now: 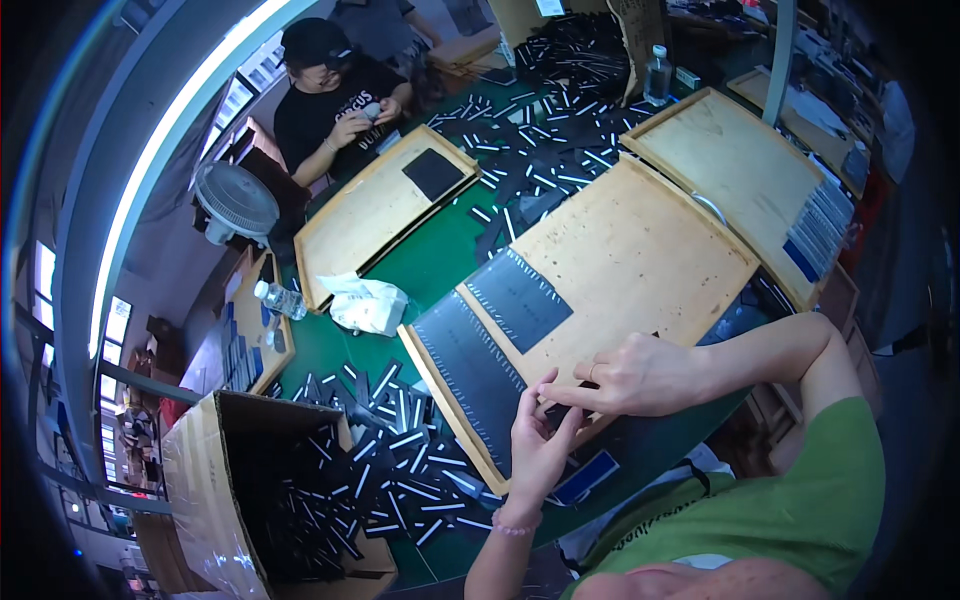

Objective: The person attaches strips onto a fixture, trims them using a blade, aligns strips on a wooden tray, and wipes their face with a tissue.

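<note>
Where the box (200, 490) stood at far left, loose strips (405, 440) lay inside it and beside it on the green table (430, 250). Rightward, dark sheets (465, 370) lined the left side of the tray (640, 250), their long edge slanting down toward the person. Just beside them, the left hand (536, 450) had thumb and fingers seemingly pinched on a small dark piece (556, 412) near the tray's close edge. The right hand (640, 375) pointed leftward, its fingertips meeting the left's there, so the piece lay between both, neither clearly nearer. Whether the right fingers gripped it I could not tell; overlapping fingers also hid its ends and long axis.
</note>
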Motion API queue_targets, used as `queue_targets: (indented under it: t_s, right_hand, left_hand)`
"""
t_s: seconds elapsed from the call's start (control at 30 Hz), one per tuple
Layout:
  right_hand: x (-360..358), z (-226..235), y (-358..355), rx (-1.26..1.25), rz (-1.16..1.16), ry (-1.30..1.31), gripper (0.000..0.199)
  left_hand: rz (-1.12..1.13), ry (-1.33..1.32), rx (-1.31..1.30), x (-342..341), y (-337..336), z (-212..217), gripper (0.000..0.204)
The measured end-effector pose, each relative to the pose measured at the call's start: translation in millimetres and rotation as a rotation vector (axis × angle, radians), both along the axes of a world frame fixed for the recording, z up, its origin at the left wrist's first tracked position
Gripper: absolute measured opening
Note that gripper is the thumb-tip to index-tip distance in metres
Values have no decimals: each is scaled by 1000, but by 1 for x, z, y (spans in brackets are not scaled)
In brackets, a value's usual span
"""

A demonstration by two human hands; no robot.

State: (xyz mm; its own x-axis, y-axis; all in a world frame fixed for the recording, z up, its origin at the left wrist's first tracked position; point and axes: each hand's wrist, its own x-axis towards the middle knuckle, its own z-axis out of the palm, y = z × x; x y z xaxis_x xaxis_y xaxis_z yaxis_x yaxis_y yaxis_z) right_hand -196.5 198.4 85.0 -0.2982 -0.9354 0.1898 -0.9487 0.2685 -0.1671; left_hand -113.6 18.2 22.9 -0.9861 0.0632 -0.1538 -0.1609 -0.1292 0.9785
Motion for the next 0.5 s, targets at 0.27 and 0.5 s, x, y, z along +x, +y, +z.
queue_targets:
  t_s: [0.27,0.5]
  right_hand:
    - [-45,1,-4,171,-66,-569,44]
    - [-47,-19,3,-140,-9,-545,27]
  left_hand:
    - [-50,134,-266,-9,-8,10,63]
    - [-125,256,-453,-22,-12,21,68]
